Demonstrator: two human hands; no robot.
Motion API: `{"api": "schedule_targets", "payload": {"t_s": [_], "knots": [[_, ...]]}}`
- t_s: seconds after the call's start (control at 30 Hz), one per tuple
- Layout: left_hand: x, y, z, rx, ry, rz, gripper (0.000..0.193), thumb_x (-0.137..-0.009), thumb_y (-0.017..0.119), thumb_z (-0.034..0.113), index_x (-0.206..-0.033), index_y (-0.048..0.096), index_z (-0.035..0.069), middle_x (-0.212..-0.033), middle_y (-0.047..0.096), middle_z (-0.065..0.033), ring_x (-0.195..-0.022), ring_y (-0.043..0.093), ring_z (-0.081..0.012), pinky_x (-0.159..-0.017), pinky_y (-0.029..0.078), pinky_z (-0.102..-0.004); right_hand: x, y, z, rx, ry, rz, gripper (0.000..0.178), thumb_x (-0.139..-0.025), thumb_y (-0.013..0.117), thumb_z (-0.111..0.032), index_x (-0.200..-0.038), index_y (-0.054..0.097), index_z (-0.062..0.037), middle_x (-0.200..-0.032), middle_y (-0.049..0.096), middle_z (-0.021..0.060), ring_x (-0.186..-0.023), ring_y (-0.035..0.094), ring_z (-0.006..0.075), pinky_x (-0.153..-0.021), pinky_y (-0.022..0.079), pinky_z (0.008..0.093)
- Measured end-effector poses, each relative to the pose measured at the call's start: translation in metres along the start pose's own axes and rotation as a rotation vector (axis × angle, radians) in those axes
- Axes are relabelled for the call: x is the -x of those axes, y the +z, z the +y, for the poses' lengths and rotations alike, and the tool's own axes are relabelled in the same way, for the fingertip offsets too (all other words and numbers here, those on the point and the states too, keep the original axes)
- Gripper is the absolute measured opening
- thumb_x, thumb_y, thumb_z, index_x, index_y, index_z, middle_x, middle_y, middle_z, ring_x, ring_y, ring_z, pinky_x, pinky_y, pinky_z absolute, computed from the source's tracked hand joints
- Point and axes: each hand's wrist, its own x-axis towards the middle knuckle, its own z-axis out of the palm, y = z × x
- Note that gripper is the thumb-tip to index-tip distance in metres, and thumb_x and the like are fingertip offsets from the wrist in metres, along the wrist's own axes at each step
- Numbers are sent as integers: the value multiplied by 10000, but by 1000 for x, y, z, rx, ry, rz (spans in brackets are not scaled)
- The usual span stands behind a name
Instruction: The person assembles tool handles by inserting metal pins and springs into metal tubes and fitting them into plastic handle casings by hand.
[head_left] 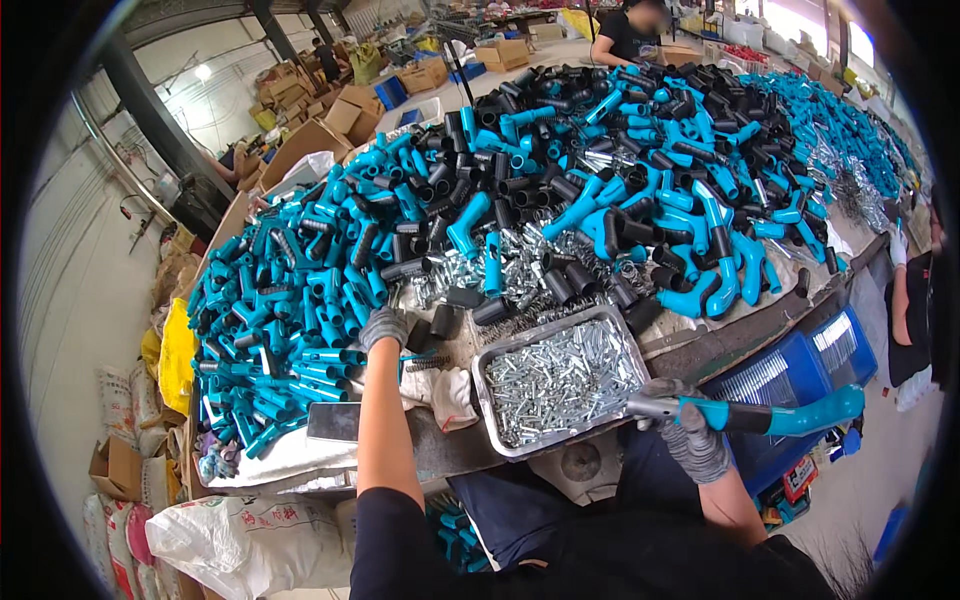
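Note:
My right hand [693, 440], in a grey knit glove, grips a long curved teal-and-black handle [800, 412] near its metal end. The handle points right, past the table edge. Just left of that hand is a metal tray [483, 385] full of small silvery pins [560, 380]. My left hand [385, 328], gloved too, reaches to the near edge of the parts pile, fingers curled; whatever they hold is hidden. Beside it lie short black sleeves [443, 321], teal tube parts [325, 325] and a dark coil spring [428, 362].
A great heap of teal and black handles [600, 215] covers the table, with loose metal pieces [510, 255] among them. A phone-like dark slab [333, 422] and a white glove [453, 400] lie near the front edge. Blue bins [770, 385] stand right; another person [630, 35] works across the table.

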Motion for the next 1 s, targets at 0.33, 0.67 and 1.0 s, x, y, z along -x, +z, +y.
{"api": "schedule_targets", "payload": {"t_s": [0.33,0.67,1.0], "knots": [[279,-75,113,987,690,-3,309,-931,576,141,-1200,535,-4,-1074,616,-122,-994,586,-195,-871,463,-302,-24,-14,27,204,-87,-131,486,-833,665,-405,-1027,645,39,-892,685,92,-703,618,142,-653,513,281],[333,-43,123,1108,840,-70,256,-914,585,218,-1024,620,-10,-847,625,-156,-785,619,-294,-704,482,-368,0,-22,12,314,-15,-232,318,-755,731,-267,-959,693,-26,-896,718,68,-840,686,161,-786,540,323],[350,-71,131,1127,913,-156,250,-891,621,253,-987,647,24,-805,632,-109,-738,613,-232,-672,472,-329,23,-23,4,233,87,-260,304,-735,751,-240,-963,700,-45,-901,710,60,-798,671,134,-738,539,280]]}}
